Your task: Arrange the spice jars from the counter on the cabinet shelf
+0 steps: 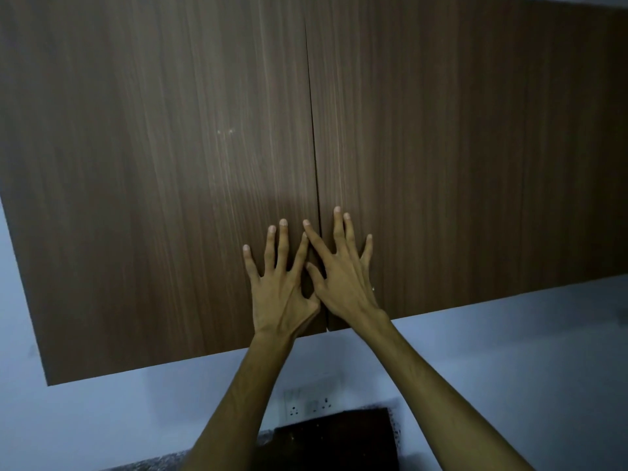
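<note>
left hand (277, 290): fingers spread, flat on left cabinet door (163, 185) near bottom edge by centre seam | right hand (343, 280): same on right cabinet door (458, 158), index finger crossing seam | both doors closed (spice jars not visible) | wall socket (311, 404) below, table (149, 464) at bottom edge

Both cabinet doors (170, 164) are closed, meeting at a thin centre seam (314, 130) that blocks the way inside. Below their bottom edge lies open wall (475, 351) above the worktop (153, 462).
</note>
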